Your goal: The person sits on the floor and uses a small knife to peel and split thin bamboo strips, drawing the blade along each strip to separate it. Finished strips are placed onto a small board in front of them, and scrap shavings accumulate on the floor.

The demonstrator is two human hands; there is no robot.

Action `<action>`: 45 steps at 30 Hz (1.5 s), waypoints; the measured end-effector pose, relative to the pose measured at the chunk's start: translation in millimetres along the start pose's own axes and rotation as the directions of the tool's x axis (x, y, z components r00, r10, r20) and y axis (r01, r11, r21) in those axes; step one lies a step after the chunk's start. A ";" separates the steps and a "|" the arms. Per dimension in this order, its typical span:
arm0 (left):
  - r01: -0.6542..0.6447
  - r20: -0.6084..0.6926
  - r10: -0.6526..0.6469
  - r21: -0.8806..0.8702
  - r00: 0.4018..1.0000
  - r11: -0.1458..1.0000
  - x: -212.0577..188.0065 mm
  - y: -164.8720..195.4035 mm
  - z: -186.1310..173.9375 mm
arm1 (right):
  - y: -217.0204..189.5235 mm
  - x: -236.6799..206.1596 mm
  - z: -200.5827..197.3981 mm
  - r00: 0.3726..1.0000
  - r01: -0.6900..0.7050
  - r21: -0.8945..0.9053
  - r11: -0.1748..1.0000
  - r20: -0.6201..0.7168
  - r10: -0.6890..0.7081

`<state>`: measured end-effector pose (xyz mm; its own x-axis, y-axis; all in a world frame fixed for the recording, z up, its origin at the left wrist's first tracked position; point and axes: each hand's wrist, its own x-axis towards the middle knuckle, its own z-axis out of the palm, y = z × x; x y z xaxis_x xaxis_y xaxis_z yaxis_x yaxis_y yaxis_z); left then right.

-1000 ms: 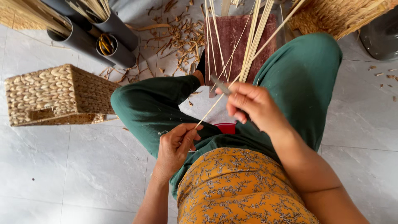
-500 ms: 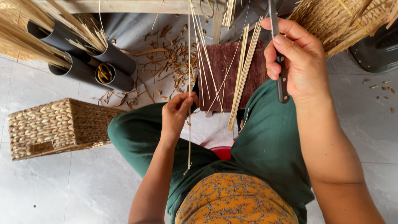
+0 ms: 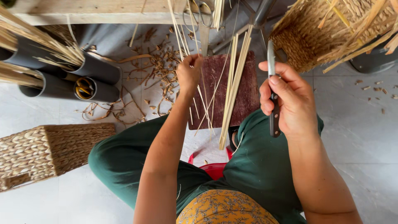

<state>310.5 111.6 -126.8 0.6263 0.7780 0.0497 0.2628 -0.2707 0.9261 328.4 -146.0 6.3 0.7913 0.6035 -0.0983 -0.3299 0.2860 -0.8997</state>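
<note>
Gripping thin reed strips [image 3: 195, 89] in left hand [image 3: 189, 74], right hand [image 3: 290, 101] clasping knife [image 3: 273, 95], dark tubes [image 3: 89, 79] holding straw

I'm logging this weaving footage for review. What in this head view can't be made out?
- Knife: the right hand covers most of the handle.
- Thin strips: the top frame edge cuts their upper ends; how many the left hand pinches is too fine to count.
- Scissors: handles clipped by the top edge.
- Dark tubes: insides mostly hidden by straw.
- Red stool: mostly hidden under the legs.
</note>
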 end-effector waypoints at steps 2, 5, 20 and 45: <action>0.013 -0.022 -0.011 0.089 1.000 0.996 13.2 -0.9 7.0 | -4.1 -1.7 -1.7 0.999 0.026 -0.009 1.000 -0.022 -0.027; 0.026 -0.050 -0.019 0.152 0.999 0.988 27.5 -2.0 15.0 | -5.2 -3.3 -4.3 0.998 0.023 -0.025 0.999 -0.053 -0.025; -0.460 0.284 0.365 0.461 0.886 0.759 -99.9 -18.8 45.1 | -5.5 -4.8 -19.0 0.995 0.084 0.117 0.989 -0.063 -0.077; 0.232 0.373 -0.263 0.127 0.890 0.964 -62.9 -9.8 36.3 | -3.8 -8.4 -4.6 0.995 0.065 0.091 0.994 -0.081 -0.058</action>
<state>295.1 44.7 -152.5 0.7617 0.5520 -0.3393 0.4924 -0.1527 0.8569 325.4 -155.6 8.6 0.8482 0.5235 -0.0802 -0.3232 0.3916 -0.8615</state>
